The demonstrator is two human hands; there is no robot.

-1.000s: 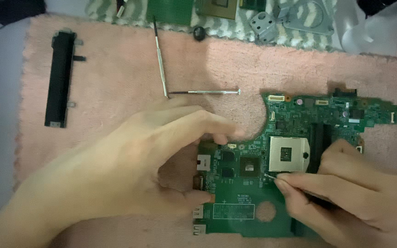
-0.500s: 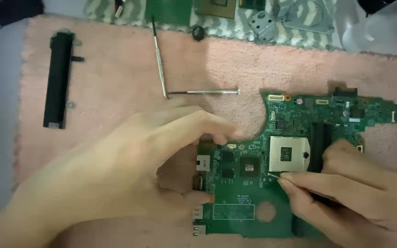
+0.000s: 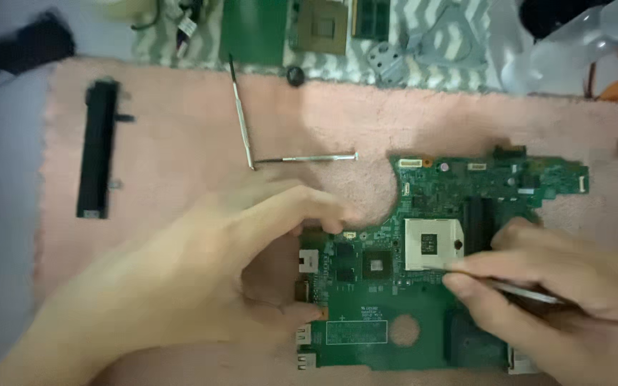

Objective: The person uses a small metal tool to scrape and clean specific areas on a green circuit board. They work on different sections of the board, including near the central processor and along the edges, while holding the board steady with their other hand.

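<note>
A pink towel (image 3: 180,129) covered the surface, with a grey strip of bare surface (image 3: 1,214) at its left edge and a patterned cloth (image 3: 423,21) strewn with loose parts along the top. Furthest left on the towel lay a long black bar (image 3: 96,159), and to its right two thin metal rods (image 3: 280,154) met in an L. Lower down, the left hand (image 3: 202,279) rested on the towel with its fingers closed on the left edge of a green circuit board (image 3: 430,314), index finger near the top corner and thumb near the ports at the side, pinning it flat. The board lay on the towel in the lower right, its square silver socket (image 3: 432,244) just right of a dark chip (image 3: 377,264). The right hand (image 3: 559,300) was pinched shut around a thin metal tool (image 3: 516,289), whose tip sat at the lower right corner of the socket. The work looked delicate: it called for a light, low-angled touch at the socket's edge, steady downward pressure from the left hand so the board could not skid on the soft towel, and care that the tip did not slip across the fine contacts beside it. Blur hid exactly what the tip touched.
</note>
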